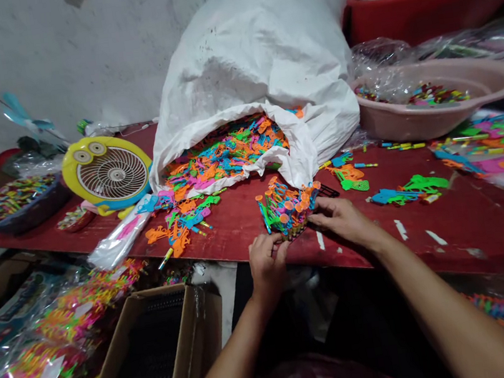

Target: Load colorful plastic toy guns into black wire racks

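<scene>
At the front edge of the red table, a dark rack (297,230) stands packed with small plastic pieces (288,204) in orange, green, blue and pink, several with round, spoon-like tops. My left hand (266,259) grips its near left corner, thumb and fingers closed together. Around the right side of the rack, my right hand (344,219) holds on with bent fingers. A black strip (328,190) shows just beyond my right fingers. Behind, a big white sack (253,43) lies open toward me, with many loose coloured plastic pieces (227,151) in its mouth.
A yellow fan (110,172) stands at the left, near a dark basin (14,218) of small pieces. On the right is a pink basin (439,113) below a red tub (433,7). Loose pieces (410,189) lie on the table (365,248). A cardboard box (184,325) holds black parts.
</scene>
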`<state>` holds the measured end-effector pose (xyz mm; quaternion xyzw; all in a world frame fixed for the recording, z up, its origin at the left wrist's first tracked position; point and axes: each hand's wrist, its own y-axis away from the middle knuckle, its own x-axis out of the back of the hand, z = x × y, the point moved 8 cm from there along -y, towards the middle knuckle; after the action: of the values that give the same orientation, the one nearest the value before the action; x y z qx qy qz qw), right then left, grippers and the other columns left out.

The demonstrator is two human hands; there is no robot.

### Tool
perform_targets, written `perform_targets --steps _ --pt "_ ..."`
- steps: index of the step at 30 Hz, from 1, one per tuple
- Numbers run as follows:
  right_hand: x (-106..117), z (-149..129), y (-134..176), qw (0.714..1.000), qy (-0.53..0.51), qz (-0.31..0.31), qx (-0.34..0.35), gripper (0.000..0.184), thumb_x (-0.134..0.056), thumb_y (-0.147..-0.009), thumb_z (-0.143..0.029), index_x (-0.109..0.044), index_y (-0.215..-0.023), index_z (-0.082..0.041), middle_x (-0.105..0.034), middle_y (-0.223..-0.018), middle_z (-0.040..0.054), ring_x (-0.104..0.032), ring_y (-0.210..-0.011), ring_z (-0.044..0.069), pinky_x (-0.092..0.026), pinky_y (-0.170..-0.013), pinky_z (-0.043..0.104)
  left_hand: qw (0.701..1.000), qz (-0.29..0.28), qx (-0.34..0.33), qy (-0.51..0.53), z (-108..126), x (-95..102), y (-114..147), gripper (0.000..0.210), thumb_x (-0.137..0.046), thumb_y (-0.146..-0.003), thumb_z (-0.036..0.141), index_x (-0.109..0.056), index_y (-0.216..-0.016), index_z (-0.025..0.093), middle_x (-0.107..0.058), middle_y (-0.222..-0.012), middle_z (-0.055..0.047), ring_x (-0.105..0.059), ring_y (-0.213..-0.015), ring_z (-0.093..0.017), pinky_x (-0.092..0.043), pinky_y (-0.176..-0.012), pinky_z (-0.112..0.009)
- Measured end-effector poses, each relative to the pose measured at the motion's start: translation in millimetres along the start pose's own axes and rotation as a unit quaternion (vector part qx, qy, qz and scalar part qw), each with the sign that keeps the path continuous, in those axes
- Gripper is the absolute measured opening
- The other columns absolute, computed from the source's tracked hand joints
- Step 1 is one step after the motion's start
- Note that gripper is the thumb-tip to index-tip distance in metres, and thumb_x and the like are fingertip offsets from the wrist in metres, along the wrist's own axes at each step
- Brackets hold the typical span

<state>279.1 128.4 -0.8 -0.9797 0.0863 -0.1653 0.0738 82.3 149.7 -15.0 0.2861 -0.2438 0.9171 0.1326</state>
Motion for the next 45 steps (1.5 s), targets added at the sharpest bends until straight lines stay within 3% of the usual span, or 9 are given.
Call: perform_targets --steps 11,17,22,25,28,30,34,39,45 --pt "-20 -9 19 0.98 0.158 0.098 0.071 0.018 -0.055 -0.089 -0.034 -0.067 -0.086 -0.021 -0.061 -0.08 0.0043 -0.054 -0.074 0.019 -0.04 -0.068 0.03 0.999 0.037 0.007 -0.016 -14 9.9 -6 0.01 -0.061 -0.087 0.017 -0.065 -0.096 0.019 -0.068 -0.093 -0.003 -0.06 -0.088 -0.018 -0.042 -0.083 -0.033" --pt "-30 -14 20 0.953 0.272 0.078 0.11 0.02 -0.049 -0.093 -0.03 -0.061 -0.081 -0.02 -0.057 -0.081 0.0065 -0.054 -0.076 0.02 -0.039 -0.068 0.03 0.999 0.039 0.005 -0.023 -17 12.4 -10 0.011 -0.059 -0.088 0.017 -0.065 -0.097 0.019 -0.068 -0.095 -0.004 -0.06 -0.089 -0.018 -0.041 -0.083 -0.033" --pt "-39 -11 18 0.922 0.379 0.042 0.07 0.021 -0.043 -0.096 -0.028 -0.061 -0.093 -0.019 -0.06 -0.093 0.009 -0.057 -0.087 0.021 -0.04 -0.073 0.029 0.999 0.039 0.002 -0.009 -17 12.9 -9 0.012 -0.061 -0.087 0.017 -0.064 -0.097 0.019 -0.067 -0.092 -0.004 -0.06 -0.086 -0.018 -0.043 -0.08 -0.033" --pt "-43 -9 18 0.904 0.426 0.026 0.022 0.023 -0.041 -0.097 -0.028 -0.061 -0.1 -0.018 -0.061 -0.102 0.0098 -0.059 -0.091 0.021 -0.041 -0.074 0.028 0.988 0.154 0.0 -0.015 -3 33.8 1 0.016 -0.062 -0.085 0.017 -0.061 -0.101 0.017 -0.064 -0.092 -0.005 -0.059 -0.082 -0.018 -0.045 -0.078 -0.033" --pt "-46 -10 17 0.888 0.459 0.014 -0.015 0.022 -0.042 -0.097 -0.027 -0.061 -0.102 -0.017 -0.061 -0.107 0.0101 -0.06 -0.091 0.02 -0.04 -0.073 0.027 0.96 0.261 -0.057 -0.083 34 57.9 8 0.02 -0.063 -0.084 0.02 -0.062 -0.104 0.018 -0.064 -0.1 -0.009 -0.059 -0.095 -0.023 -0.043 -0.087 -0.039" --pt "-47 -12 17 0.879 0.476 0.007 -0.03 0.023 -0.041 -0.097 -0.027 -0.061 -0.103 -0.018 -0.062 -0.107 0.0099 -0.061 -0.089 0.02 -0.039 -0.069 0.027 0.954 0.246 -0.119 -0.121 64 60.8 -1 0.025 -0.066 -0.083 0.025 -0.064 -0.108 0.021 -0.063 -0.109 -0.01 -0.057 -0.106 -0.026 -0.039 -0.095 -0.044" --pt "-47 -16 16 0.874 0.482 0.007 -0.063 0.026 -0.04 -0.097 -0.028 -0.061 -0.108 -0.018 -0.063 -0.102 0.0097 -0.062 -0.084 0.02 -0.037 -0.064 0.027 0.959 0.144 -0.188 -0.153 100 46.6 -33 0.037 -0.07 -0.081 0.044 -0.065 -0.111 0.024 -0.059 -0.123 -0.01 -0.051 -0.119 -0.03 -0.03 -0.106 -0.05" --pt "-46 -17 15 0.894 0.446 0.01 -0.045 0.031 -0.038 -0.097 -0.027 -0.058 -0.118 -0.017 -0.063 -0.108 0.0105 -0.062 -0.089 0.02 -0.037 -0.065 0.028 0.965 0.082 -0.169 -0.18 100 25.9 -56 0.022 -0.064 -0.087 0.036 -0.064 -0.104 0.023 -0.064 -0.113 -0.007 -0.054 -0.108 -0.025 -0.033 -0.102 -0.046" --pt "-32 -6 15 0.968 0.244 0.037 0.052 0.014 -0.052 -0.089 -0.026 -0.062 -0.084 -0.017 -0.056 -0.077 0.0017 -0.053 -0.07 0.015 -0.038 -0.065 0.025 0.962 0.055 -0.189 -0.189 97 21.8 -56 0.019 -0.063 -0.088 0.032 -0.061 -0.105 0.023 -0.066 -0.108 -0.004 -0.052 -0.108 -0.025 -0.034 -0.099 -0.043"
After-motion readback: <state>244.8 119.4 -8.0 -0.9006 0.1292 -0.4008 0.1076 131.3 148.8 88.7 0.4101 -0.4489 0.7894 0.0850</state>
